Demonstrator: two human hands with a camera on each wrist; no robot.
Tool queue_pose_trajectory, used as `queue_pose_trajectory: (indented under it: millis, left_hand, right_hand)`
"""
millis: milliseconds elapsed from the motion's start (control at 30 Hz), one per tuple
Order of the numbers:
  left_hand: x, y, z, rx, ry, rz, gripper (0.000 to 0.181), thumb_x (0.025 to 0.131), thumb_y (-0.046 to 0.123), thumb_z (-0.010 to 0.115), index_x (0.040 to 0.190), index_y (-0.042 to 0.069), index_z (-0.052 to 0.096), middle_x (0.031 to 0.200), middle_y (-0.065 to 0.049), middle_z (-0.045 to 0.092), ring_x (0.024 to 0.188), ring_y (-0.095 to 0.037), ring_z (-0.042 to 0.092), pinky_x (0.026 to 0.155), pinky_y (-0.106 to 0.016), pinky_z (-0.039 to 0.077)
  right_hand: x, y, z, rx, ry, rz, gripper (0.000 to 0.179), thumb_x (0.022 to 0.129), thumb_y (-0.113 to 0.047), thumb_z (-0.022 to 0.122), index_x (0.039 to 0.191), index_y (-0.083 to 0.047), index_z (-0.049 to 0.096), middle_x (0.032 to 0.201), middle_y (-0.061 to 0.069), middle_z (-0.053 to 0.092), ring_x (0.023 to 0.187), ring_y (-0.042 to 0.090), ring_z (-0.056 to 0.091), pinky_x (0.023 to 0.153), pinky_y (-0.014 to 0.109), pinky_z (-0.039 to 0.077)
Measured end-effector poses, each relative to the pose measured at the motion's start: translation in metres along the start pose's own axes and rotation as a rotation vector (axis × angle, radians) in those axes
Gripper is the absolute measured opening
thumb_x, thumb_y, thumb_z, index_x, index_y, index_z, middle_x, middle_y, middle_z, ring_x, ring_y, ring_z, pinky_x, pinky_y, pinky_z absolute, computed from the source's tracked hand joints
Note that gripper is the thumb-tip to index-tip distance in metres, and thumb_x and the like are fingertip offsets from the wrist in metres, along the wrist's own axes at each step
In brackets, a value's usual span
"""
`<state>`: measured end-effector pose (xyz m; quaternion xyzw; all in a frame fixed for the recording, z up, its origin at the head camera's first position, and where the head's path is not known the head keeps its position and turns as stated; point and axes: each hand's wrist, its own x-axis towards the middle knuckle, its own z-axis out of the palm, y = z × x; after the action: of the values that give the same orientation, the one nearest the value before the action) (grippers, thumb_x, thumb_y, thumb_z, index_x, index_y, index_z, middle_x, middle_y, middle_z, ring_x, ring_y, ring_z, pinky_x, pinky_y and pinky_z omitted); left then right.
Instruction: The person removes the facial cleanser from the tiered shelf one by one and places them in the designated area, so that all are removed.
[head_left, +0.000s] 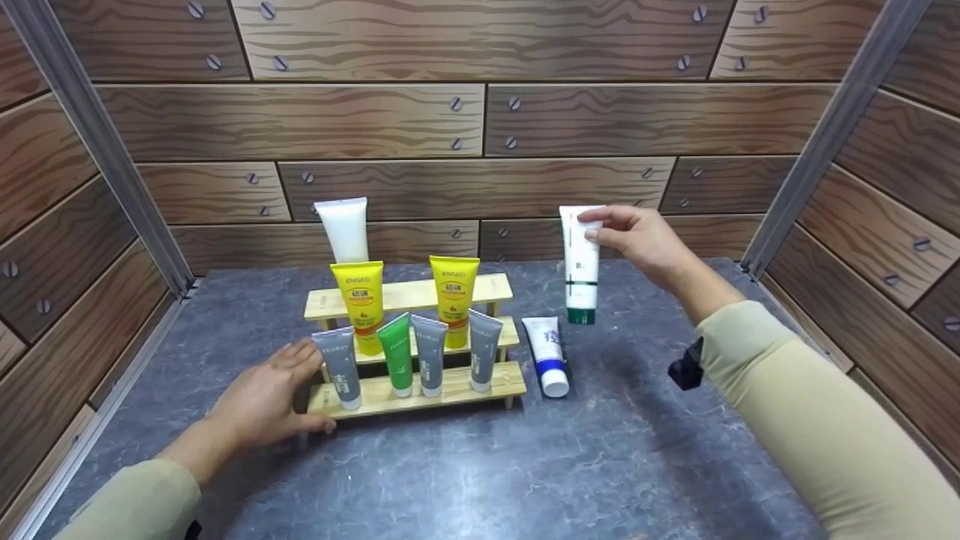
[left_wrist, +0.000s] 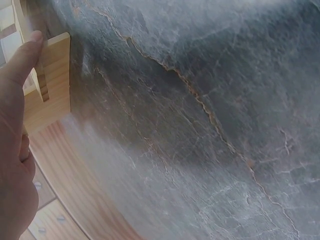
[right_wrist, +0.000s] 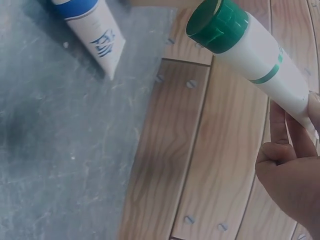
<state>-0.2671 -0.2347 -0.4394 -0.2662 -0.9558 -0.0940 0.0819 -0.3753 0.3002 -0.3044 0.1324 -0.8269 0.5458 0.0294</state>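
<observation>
High over the table at the right, my right hand (head_left: 637, 236) pinches a white tube (head_left: 581, 259) by its flat top end, its green cap pointing down. In the right wrist view the green cap (right_wrist: 217, 25) faces the camera. My left hand (head_left: 266, 394) grips the left end of a three-step wooden stand (head_left: 420, 401), thumb at the front of the lowest step. The thumb (left_wrist: 22, 60) lies against the stand's end in the left wrist view. The bottom step holds grey tubes (head_left: 429, 356) and a green tube (head_left: 397, 356). Two yellow tubes (head_left: 360, 304) stand behind them.
A white tube (head_left: 346, 229) stands at the stand's back left. Another white tube with a blue band (head_left: 550, 352) lies on the grey marbled table (head_left: 600, 465), just right of the stand. Wood-patterned walls (head_left: 420, 120) enclose the table at the back and sides.
</observation>
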Motion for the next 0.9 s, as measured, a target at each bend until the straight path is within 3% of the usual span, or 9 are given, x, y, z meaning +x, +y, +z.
queue_pose_trajectory:
  millis: [200,400,900]
  left_hand:
    - [-0.001,0.001,-0.001,0.001,0.007,0.013,0.106,0.079,0.061,0.087,0.15,-0.009,0.052,0.157,-0.03,0.045,0.146,-0.05,0.044,0.122,-0.062,0.033]
    - [-0.001,0.0,-0.001,-0.002,0.007,0.0,0.104,0.078,0.059,0.088,0.15,-0.009,0.052,0.158,-0.03,0.045,0.146,-0.05,0.043,0.121,-0.063,0.034]
    - [-0.001,0.001,-0.003,-0.004,-0.006,-0.006,0.106,0.079,0.06,0.087,0.151,-0.008,0.05,0.158,-0.03,0.044,0.147,-0.05,0.043,0.121,-0.064,0.034]
  right_hand:
    - [-0.006,0.017,-0.003,-0.061,0.009,0.021,0.036,0.104,-0.015,0.07,0.137,-0.001,0.069,0.099,-0.007,0.073,0.089,0.012,0.064,0.073,0.025,0.05]
    - [-0.01,0.029,-0.004,-0.083,0.003,0.059,0.036,0.104,-0.018,0.07,0.138,-0.005,0.069,0.102,-0.006,0.073,0.093,0.013,0.065,0.074,0.027,0.049]
    - [-0.014,0.065,-0.001,-0.032,0.001,0.11,0.039,0.104,-0.013,0.069,0.139,0.002,0.066,0.097,-0.007,0.074,0.087,0.009,0.067,0.073,0.024,0.053]
